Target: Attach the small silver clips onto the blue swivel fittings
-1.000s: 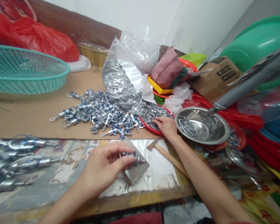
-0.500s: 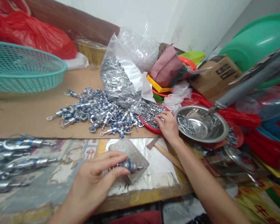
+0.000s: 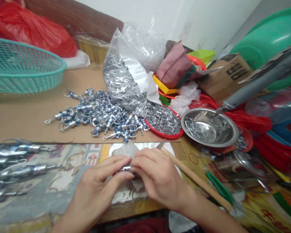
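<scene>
Near the bench's front edge, my left hand (image 3: 102,179) pinches a small metal fitting (image 3: 125,168), mostly covered by fingers. My right hand (image 3: 155,176) meets it from the right, fingers closed against the fitting's right end; whether it holds a small piece cannot be made out. Beneath both hands is a grey block (image 3: 126,150) on white paper. Behind them, a pile of silver and blue metal fittings (image 3: 99,113) lies on cardboard. A red tray (image 3: 157,132) holds small metal clips, beside a clear bag of similar clips (image 3: 122,81).
A steel bowl (image 3: 229,139) with metal pins stands at right. A wooden-handled tool (image 3: 196,176) lies beside my right forearm. More fittings (image 3: 26,170) lie at left, below a turquoise basket (image 3: 26,79). A grey rod (image 3: 259,81) slants in from the right.
My right hand has left the red tray of clips and come down left to the fitting in my left hand. The view has shifted slightly; the tool's handle shows more fully.
</scene>
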Action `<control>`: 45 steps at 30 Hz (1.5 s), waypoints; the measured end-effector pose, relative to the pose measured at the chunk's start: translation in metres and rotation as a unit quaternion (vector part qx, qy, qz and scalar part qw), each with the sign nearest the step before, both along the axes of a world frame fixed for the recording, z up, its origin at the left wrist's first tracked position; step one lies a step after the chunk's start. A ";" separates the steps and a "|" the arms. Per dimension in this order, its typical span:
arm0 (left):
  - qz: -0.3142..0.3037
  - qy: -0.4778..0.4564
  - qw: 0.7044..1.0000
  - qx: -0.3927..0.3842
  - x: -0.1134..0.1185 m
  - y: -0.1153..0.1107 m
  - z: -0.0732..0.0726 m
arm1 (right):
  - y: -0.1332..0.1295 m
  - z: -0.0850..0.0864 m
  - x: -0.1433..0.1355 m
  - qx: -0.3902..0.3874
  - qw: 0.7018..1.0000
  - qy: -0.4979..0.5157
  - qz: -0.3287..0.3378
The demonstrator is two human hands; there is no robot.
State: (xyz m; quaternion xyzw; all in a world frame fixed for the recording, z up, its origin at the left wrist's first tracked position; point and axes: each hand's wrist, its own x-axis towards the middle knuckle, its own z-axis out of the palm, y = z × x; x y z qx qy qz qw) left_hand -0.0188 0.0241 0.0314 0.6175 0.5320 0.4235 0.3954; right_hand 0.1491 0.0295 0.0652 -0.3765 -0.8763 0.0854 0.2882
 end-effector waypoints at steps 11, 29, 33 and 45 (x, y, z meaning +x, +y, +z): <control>0.021 -0.218 0.965 -0.142 -0.009 -0.004 0.008 | -0.008 -0.016 0.004 0.133 0.984 0.098 0.068; -0.039 -0.046 0.998 -0.016 -0.013 -0.001 0.025 | -0.012 -0.008 0.005 0.064 0.985 0.144 0.063; 0.063 -0.091 0.990 -0.088 -0.005 -0.006 0.015 | -0.010 -0.006 -0.003 -0.048 0.968 0.244 0.018; 0.059 -0.208 0.959 -0.181 0.003 -0.017 0.004 | 0.043 -0.008 0.028 -0.147 0.963 -0.003 -0.226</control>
